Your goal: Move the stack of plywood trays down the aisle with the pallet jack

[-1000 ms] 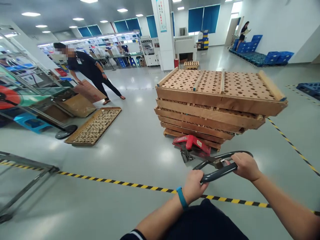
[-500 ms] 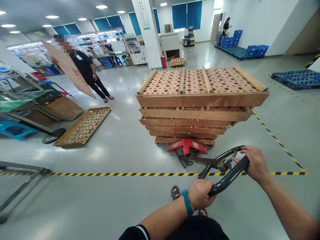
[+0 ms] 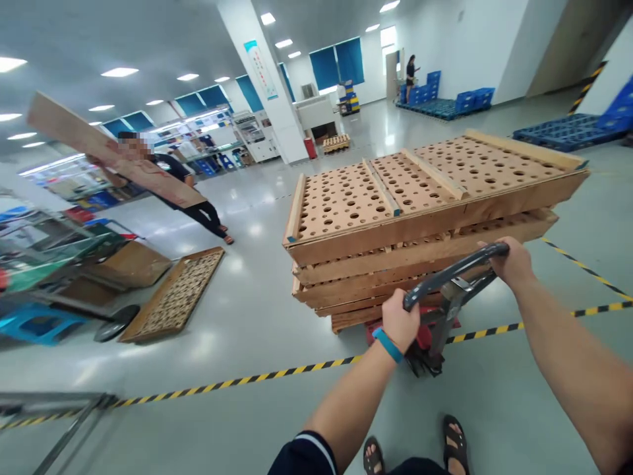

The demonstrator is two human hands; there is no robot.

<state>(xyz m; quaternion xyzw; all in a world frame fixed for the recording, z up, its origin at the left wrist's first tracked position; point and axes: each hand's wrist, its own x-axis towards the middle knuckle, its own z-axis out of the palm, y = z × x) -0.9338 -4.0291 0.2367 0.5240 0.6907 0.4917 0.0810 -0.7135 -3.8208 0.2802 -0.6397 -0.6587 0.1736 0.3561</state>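
Observation:
My left hand is wrapped round the left end of a dark handle; a blue band circles that wrist. Round the handle's right side closes my right hand. The handle belongs to a red pallet jack, whose body is partly hidden behind the handle and my left hand. On the jack rests a stack of wooden trays. The topmost one carries a board pierced with many round holes and crossed by wooden strips.
Yellow-black floor tape runs under the jack. At left a tray lies on the floor near a blue stool and a metal frame. A co-worker carries a large board. Blue pallets lie at right.
The handle has swung up to a steeper angle, both hands still on it. The jack and its stack now sit closer to me and turned. The co-worker's board has tipped flatter.

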